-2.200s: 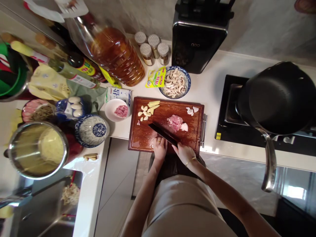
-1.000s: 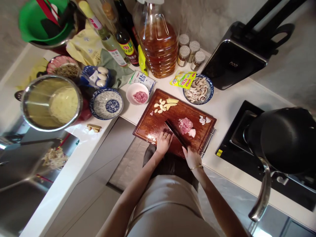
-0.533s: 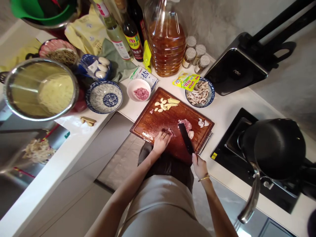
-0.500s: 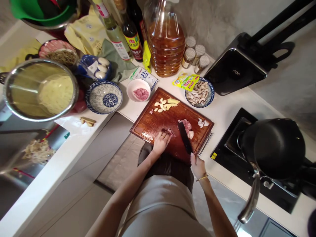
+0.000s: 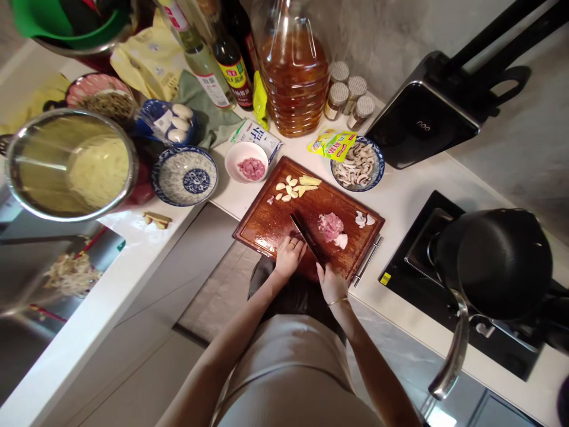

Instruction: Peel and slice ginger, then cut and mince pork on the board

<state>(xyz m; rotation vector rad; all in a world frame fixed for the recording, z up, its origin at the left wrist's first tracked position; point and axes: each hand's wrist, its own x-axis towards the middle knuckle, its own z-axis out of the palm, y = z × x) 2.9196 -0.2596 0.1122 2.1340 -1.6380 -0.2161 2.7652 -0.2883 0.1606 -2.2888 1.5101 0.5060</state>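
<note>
My right hand is wrapped round the handle of a dark knife, whose blade lies over the wooden cutting board close to my left fingers. At the board's near edge, my left hand is bent with fingers together; the blade partly hides what they press on, and I cannot make it out. Pink chopped meat with a pale piece beside it sits right of the knife. White scraps are near the right corner. Garlic cloves and yellowish slices lie at the board's far side.
Behind the board stand a small bowl of meat, a bowl of sliced mushrooms and an oil jug. A patterned bowl and steel bowl are left. Right are a knife block and black pan.
My right hand has brought the knife leftward, from beside the chopped meat to beside my left hand. My left hand has stayed nearly in place. The view has shifted slightly.
</note>
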